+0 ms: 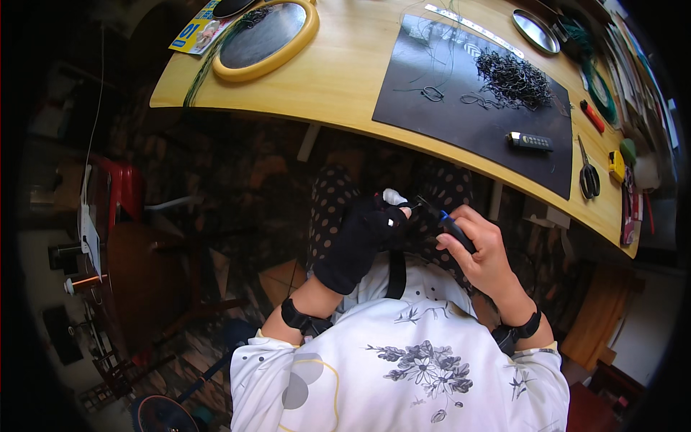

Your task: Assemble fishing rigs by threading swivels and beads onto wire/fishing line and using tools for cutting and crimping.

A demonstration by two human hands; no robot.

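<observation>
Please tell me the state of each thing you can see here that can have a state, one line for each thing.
left hand: gloved in black, fingertips pinching something small
right hand: bare, closed around a dark tool
dark tool: held, tip toward the left hand
scissors: lying on the table, blades shut
black mat: flat on the table
pile of black wire: loose heap on the mat

My left hand [360, 241] wears a black glove. My tool [453, 229] is black with blue. The mat [461, 119] is black, the table [345, 72] pale yellow wood.

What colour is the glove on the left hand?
Black, seen in the head view: glove, left hand.
</observation>
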